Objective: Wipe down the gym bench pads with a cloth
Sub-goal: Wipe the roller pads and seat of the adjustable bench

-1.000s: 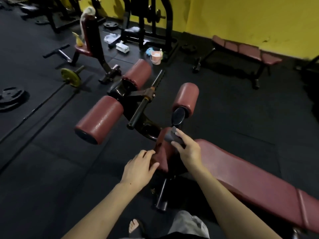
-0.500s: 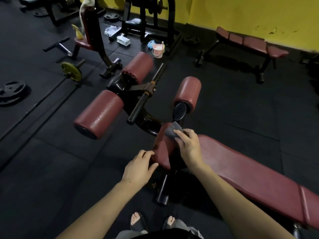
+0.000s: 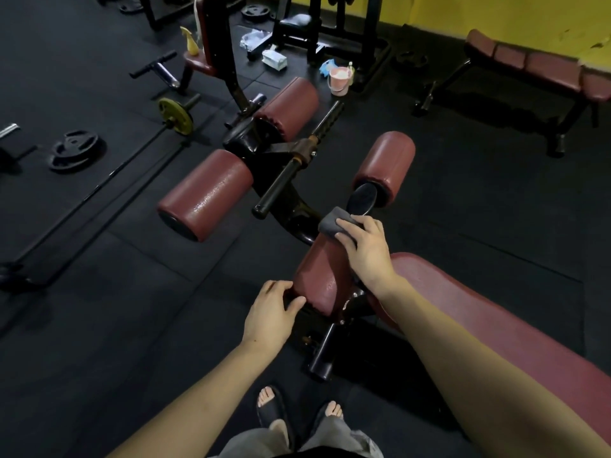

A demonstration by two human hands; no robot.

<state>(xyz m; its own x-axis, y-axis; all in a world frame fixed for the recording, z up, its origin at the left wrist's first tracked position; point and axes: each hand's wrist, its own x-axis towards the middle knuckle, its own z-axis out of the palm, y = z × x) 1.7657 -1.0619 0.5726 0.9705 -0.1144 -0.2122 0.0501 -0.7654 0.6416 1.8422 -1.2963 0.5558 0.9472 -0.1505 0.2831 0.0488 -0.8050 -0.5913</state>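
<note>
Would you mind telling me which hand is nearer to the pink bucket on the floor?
Right. The right hand presses the grey cloth below the pink bucket; the left hand sits lower, farther away.

At frame centre, the right hand [image 3: 367, 251] presses a grey cloth [image 3: 334, 224] onto the far end of a maroon roller pad [image 3: 322, 276]. The left hand [image 3: 271, 317] rests on that pad's near end. The long bench pad [image 3: 496, 325] runs to the lower right.
</note>
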